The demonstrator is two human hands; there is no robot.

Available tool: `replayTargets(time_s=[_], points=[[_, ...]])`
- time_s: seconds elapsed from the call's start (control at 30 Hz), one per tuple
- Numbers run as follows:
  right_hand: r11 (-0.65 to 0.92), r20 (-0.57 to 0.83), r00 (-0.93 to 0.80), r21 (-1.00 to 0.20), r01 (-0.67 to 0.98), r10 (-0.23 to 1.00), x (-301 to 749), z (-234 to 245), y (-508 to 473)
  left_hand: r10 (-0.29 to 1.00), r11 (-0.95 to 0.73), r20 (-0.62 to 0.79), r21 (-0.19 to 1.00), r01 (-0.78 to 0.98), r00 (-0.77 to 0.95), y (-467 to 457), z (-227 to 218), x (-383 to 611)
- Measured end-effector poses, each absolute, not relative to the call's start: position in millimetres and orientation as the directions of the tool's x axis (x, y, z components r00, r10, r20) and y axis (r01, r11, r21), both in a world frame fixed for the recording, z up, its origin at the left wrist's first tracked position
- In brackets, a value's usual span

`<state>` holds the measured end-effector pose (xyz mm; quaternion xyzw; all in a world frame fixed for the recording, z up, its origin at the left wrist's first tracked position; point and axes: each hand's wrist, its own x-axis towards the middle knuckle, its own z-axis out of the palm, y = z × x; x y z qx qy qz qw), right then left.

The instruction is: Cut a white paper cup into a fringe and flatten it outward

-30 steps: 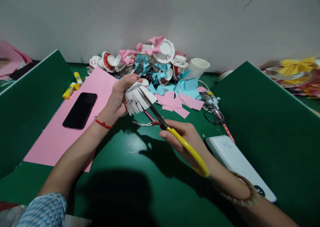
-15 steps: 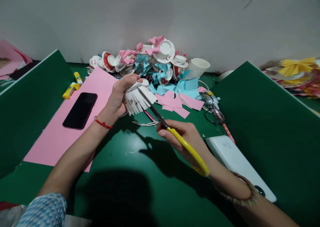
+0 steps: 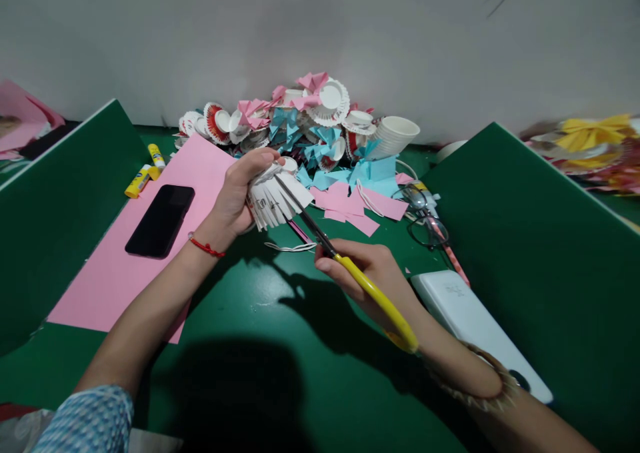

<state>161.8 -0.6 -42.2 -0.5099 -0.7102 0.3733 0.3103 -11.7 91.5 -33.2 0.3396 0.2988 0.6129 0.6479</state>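
Note:
In my left hand [image 3: 239, 193] is a white paper cup [image 3: 273, 203] whose wall is slit into narrow strips, with dark print on some of them. My right hand [image 3: 373, 276] grips yellow-handled scissors [image 3: 380, 300], the fingers wrapped round the handles. The blades reach up and left onto the strips of the cup, near its base end. How far apart the blades stand is hard to make out. Below the cup, a white cord loop [image 3: 290, 247] lies on the green table [image 3: 250, 300].
Behind my hands is a heap of cut cups with pink and blue paper bows [image 3: 305, 116], beside stacked paper cups [image 3: 397, 136]. A black phone [image 3: 160, 221] rests on pink paper [image 3: 100, 286], near glue sticks [image 3: 137, 181]. Glasses [image 3: 427, 232] and a white device [image 3: 475, 326] lie right. Green partitions [image 3: 540, 240] flank me.
Almost nothing differs. Both hands, the cup and the scissors keep nearly the same place, with only a tiny shift at my right fingertips.

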Motion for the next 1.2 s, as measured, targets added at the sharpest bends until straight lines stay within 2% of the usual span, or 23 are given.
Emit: replayTargets(time_s=[0.63,1.0,1.2], points=[[0.207,0.069,-0.282,-0.842,0.499,0.957,161.0,-43.6,-1.4,0.998,0.029,0.013,0.812,-0.583,0.068,90.6,-31.1,-10.9],[0.182,0.077,-0.225,-0.849,0.496,0.971,161.6,-43.3,-0.7,0.992,-0.032,0.089,0.871,-0.490,0.095,89.6,-33.0,-10.2],[0.264,0.097,-0.371,-0.863,0.430,0.924,163.1,-43.0,-0.5,0.994,-0.041,0.085,0.878,-0.477,0.071,91.2,-32.6,-11.5]])
